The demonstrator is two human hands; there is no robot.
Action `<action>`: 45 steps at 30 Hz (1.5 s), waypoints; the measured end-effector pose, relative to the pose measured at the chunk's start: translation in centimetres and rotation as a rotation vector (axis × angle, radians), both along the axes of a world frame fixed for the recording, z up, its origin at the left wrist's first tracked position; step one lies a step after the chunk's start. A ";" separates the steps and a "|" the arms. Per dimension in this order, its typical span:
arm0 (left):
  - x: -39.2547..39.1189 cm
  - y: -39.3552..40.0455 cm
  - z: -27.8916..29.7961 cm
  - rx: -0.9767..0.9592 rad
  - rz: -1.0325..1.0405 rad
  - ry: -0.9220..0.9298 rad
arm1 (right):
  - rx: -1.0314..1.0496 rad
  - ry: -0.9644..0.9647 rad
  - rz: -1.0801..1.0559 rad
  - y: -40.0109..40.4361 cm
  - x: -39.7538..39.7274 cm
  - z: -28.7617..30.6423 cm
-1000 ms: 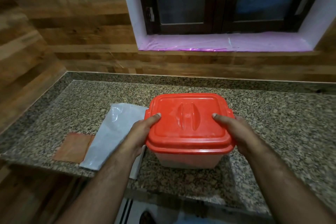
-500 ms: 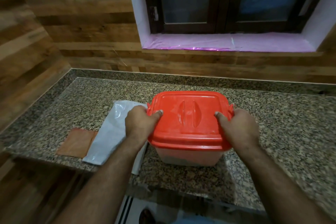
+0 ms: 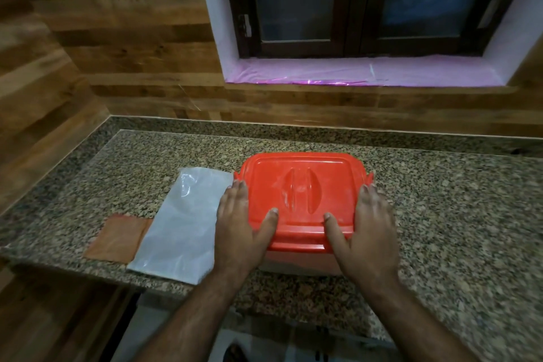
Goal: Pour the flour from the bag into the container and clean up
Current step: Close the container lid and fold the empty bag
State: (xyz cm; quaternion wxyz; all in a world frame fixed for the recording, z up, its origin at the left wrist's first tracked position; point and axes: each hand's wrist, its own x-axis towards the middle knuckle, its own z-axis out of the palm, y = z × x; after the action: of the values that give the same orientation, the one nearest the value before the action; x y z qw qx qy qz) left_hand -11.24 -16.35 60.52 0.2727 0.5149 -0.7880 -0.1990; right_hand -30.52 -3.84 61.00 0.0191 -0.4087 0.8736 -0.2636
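Both hands lie flat with fingers spread along the sides of the red rectangular plastic lid [image 3: 302,200]: the left hand [image 3: 239,228] against its left edge, the right hand [image 3: 367,228] against its right edge, both thumbs resting on the lid's top near the front. That lid sits on a translucent plastic container [image 3: 296,263], which stands on the speckled granite desk [image 3: 455,214]. Just left of the container, a flattened clear plastic bag [image 3: 182,223] lies on the desk, overlapping a small orange-brown cloth [image 3: 119,236] near the front edge.
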 end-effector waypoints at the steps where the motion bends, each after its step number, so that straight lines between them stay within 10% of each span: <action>1: 0.0 0.1 -0.1 -0.006 0.008 0.018 | -0.015 0.002 0.005 0.1 -0.1 -0.2; 31: -15.2 -23.5 1.5 0.019 -0.234 -0.233 | -0.015 0.133 -0.062 -19.5 -14.2 0.9; 45: 1.4 -12.6 -9.8 0.302 -0.117 -0.203 | 0.085 -0.366 -0.004 -12.6 -0.3 -12.6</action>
State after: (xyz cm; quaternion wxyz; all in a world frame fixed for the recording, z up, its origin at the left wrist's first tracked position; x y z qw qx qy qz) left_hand -9.82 -28.96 50.72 0.0993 0.5207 -0.8012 -0.2776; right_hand -30.78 -16.41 48.42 0.1945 -0.3509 0.8666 -0.2968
